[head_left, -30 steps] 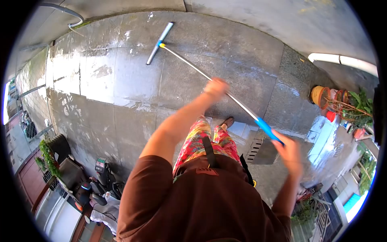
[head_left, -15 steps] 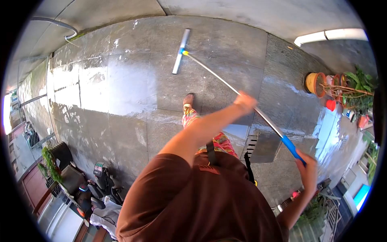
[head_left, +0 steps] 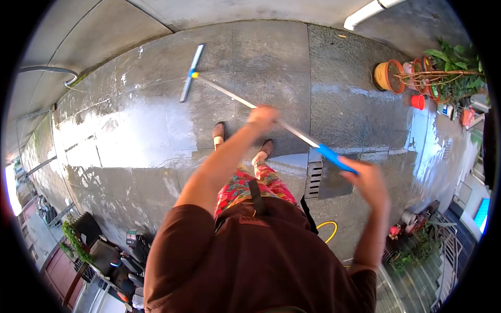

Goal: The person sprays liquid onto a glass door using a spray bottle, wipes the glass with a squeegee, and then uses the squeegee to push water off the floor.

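Note:
A long-handled squeegee (head_left: 192, 74) rests its wide blade on the wet paved floor (head_left: 271, 57) at the upper left. My left hand (head_left: 263, 118) is closed round the middle of its metal pole. At the pole's other end, my right hand (head_left: 365, 180) wraps round the blue grip (head_left: 334, 156). Both hands are slightly blurred. The pole slants from the blade down to the right, passing in front of my body and above my two brown shoes.
Potted plants (head_left: 389, 76) and a red bucket (head_left: 417, 101) stand at the right. A metal drain cover (head_left: 334, 177) and a yellow hose (head_left: 327, 223) lie near my feet. A scooter (head_left: 133, 240) is at the lower left. A white pipe (head_left: 365, 14) runs along the wall.
Since half a second ago, the squeegee and both hands have swung left relative to my body. Both shoes now show, and the view has shifted, with the plants further left in it.

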A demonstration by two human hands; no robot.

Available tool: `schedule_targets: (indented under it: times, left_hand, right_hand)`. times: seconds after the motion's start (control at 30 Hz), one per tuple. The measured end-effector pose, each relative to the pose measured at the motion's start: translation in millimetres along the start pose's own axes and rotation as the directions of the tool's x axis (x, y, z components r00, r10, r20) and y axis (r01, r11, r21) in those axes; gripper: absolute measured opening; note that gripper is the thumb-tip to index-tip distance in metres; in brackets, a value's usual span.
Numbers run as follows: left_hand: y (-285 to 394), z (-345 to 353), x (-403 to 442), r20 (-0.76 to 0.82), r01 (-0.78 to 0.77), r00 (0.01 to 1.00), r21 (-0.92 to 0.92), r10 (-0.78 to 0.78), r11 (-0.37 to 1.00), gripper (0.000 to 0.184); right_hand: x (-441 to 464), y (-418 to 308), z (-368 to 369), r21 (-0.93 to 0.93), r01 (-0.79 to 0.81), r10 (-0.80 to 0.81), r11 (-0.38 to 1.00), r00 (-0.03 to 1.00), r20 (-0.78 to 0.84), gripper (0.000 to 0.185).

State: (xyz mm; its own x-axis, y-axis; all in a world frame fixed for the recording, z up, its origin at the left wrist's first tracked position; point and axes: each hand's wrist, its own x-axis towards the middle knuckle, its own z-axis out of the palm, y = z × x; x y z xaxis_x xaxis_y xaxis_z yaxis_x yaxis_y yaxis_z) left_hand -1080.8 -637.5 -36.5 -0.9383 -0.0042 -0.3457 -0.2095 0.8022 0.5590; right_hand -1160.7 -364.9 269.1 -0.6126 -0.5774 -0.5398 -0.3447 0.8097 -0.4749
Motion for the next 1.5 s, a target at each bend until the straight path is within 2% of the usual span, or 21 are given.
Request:
schedule_targets:
  times: [0.03,0.07,0.1,0.2,0.27,0.43,0.5,0.63,0.67,0.77,0.93,1.0,1.03,1.07,1.1,1.13,1.17,1.23,1.3,1.47,1.5]
  left_hand:
    - [-48.5,16.9,-13.6,-0.047,-0.039,0.998,-0.026,0.038,0.999,0.016]
    - [-80.7,18.1,-26.2,-0.034,-0.003,0.999,0.085,0.005,0.996,0.014]
    - [-91.8,12.2,-36.5,-0.024,0.033,0.999,0.196,-0.029,0.980,0.014]
    - [-81.0,16.9,-30.0,0.033,0.090,0.994,0.240,-0.100,0.967,0.014]
    - [-26.9,26.4,-7.3,0.165,-0.014,0.986,0.198,-0.019,0.980,0.012]
    - [183.8,56.3,51.1,0.137,-0.236,0.955,-0.182,0.262,0.955,0.012]
    - [252.8,53.8,71.1,0.117,-0.293,0.941,-0.192,0.318,0.937,0.012]
    - [306.1,58.0,110.8,-0.049,-0.397,0.917,-0.186,0.395,0.899,0.015]
    - [305.4,55.5,115.4,-0.027,-0.384,0.922,-0.173,0.385,0.907,0.015]
    - [282.0,24.8,100.2,0.014,-0.333,0.940,-0.160,0.340,0.929,0.016]
    - [124.4,30.7,14.3,0.126,-0.129,0.982,-0.107,0.142,0.986,0.017]
    - [32.9,58.5,-30.3,0.101,-0.007,0.995,-0.116,0.019,0.993,0.023]
    - [-4.1,58.1,-56.6,0.124,0.065,0.990,-0.026,-0.061,0.998,0.026]
    - [-44.9,70.0,-78.9,0.091,0.059,0.994,0.036,-0.062,0.998,0.026]
    - [-62.7,58.5,-96.2,0.163,0.164,0.968,0.166,-0.191,0.972,0.025]
    - [-74.0,53.9,-106.3,0.141,0.288,0.942,0.128,-0.305,0.949,0.021]
    - [-77.2,55.6,-110.5,0.118,0.265,0.952,0.150,-0.283,0.952,0.018]
    - [-34.1,29.1,-105.3,0.159,0.294,0.937,0.125,-0.312,0.947,0.012]
    - [0.1,52.5,-78.1,0.211,0.237,0.951,-0.017,-0.228,0.971,0.012]
    - [189.5,29.3,-20.8,0.193,-0.146,0.960,-0.274,0.203,0.951,0.017]
    - [210.3,58.4,-1.0,0.158,-0.214,0.951,-0.289,0.267,0.933,0.015]
  right_hand:
    - [16.0,-3.5,27.6,0.024,0.058,-0.059,0.998,0.998,0.019,0.037]
    - [29.4,-14.6,49.7,-0.082,0.112,-0.110,0.990,0.994,0.023,0.037]
    - [35.8,-20.4,64.4,-0.185,0.166,-0.162,0.969,0.986,0.033,0.036]
    - [29.7,3.9,72.1,-0.174,0.163,-0.177,0.971,0.982,-0.070,0.033]
    - [0.1,23.3,31.7,-0.123,-0.012,0.004,0.992,0.998,-0.059,0.028]
    - [-124.2,85.2,-73.4,-0.046,-0.228,0.210,0.973,0.945,-0.251,0.023]
    - [-166.3,75.7,-100.6,-0.026,-0.317,0.296,0.948,0.910,-0.289,0.028]
    - [-181.3,44.5,-118.7,-0.133,-0.385,0.331,0.913,0.891,-0.311,0.034]
    - [-177.0,39.4,-123.4,-0.171,-0.409,0.349,0.896,0.888,-0.298,0.035]
    - [-154.2,35.7,-139.3,-0.092,-0.439,0.411,0.894,0.884,-0.222,0.037]
    - [-71.5,52.7,-82.0,-0.042,-0.150,0.151,0.988,0.988,0.017,0.034]
    - [-27.5,37.8,-20.5,-0.018,-0.008,0.011,1.000,0.989,0.150,0.035]
    - [-12.0,27.6,12.7,-0.035,0.071,-0.064,0.997,0.981,0.182,0.036]
    - [-0.3,31.0,54.4,-0.028,0.233,-0.228,0.972,0.967,0.117,0.036]
    - [5.6,4.4,67.4,-0.137,0.255,-0.232,0.957,0.959,0.164,0.037]
    - [7.4,-5.6,76.4,-0.165,0.268,-0.240,0.949,0.956,0.170,0.036]
    - [7.8,-11.7,83.5,-0.191,0.279,-0.247,0.941,0.953,0.176,0.036]
    - [1.0,10.1,68.9,-0.128,0.249,-0.230,0.960,0.963,0.142,0.034]
    - [-21.9,22.7,18.8,-0.146,0.103,-0.087,0.984,0.990,0.115,0.031]
    - [-132.6,50.5,-115.2,-0.080,-0.246,0.246,0.966,0.969,-0.011,0.028]
    - [-148.5,51.6,-129.8,-0.096,-0.264,0.260,0.960,0.964,-0.056,0.028]
